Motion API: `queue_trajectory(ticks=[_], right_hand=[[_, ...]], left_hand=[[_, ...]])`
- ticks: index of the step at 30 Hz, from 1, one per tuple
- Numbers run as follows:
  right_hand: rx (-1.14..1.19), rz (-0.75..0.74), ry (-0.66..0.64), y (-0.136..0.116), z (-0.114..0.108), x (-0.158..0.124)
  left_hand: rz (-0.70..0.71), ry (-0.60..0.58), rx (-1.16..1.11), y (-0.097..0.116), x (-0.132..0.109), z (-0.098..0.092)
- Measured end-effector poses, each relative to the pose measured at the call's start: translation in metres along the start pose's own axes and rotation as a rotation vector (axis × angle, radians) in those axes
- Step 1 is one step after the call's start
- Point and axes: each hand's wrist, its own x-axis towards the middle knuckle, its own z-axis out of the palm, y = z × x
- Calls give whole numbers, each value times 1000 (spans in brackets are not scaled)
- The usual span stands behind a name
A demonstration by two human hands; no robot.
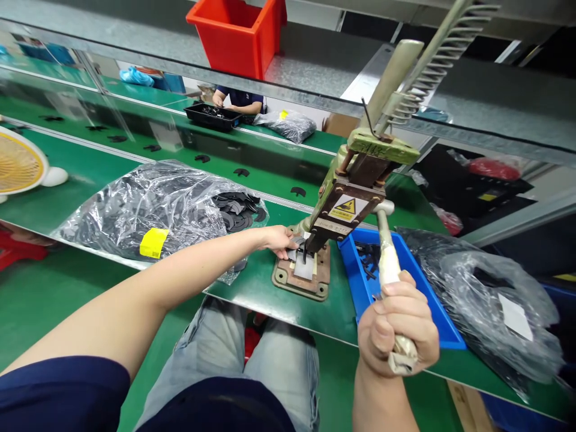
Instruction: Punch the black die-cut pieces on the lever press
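Observation:
A green hand press stands on the bench, with a warning label on its front and a bare spring at its top. My right hand is wrapped round the press's tape-covered lever. My left hand pinches a dark curved plastic piece under the press head, at the metal base plate. The fingers partly hide this piece. Left of the press, a clear plastic bag with a yellow label spills similar dark curved pieces. On the right, a blue bin contains small black parts.
Behind the bench, a green conveyor belt carries several dark pieces. Another bag lies right of the blue bin. A red bin stands on the overhead shelf. Across the line, a co-worker handles a black tray.

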Motion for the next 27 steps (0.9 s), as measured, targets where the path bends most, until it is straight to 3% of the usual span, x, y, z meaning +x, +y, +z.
queue_trajectory(ticks=[3,7,9,11,14,16,18,21,24,27], right_hand=[[85,-47,87,2,10,19],[245,-147,151,-1,27,84],[288,-50,66,-1,29,114],[295,54,53,5,28,124],[158,140,190,22,23,90],[33,298,59,33,22,43],[54,472,-192,38,25,-5],[109,603,-446,34,36,-59],[149,653,-540,28,49,-81],[154,652,-531,26,57,-90]], left_hand=[[-31,-20,-73,1,-2,1],[6,0,-124,-6,-3,6],[57,16,-144,-9,-7,8],[127,34,-165,-11,-16,8],[234,30,-176,-13,-42,6],[294,9,-177,-13,-65,4],[336,-11,-184,-14,-86,4],[371,-47,-193,-14,-108,7],[375,-92,-170,-16,-119,14],[360,-99,-152,-18,-125,23]])
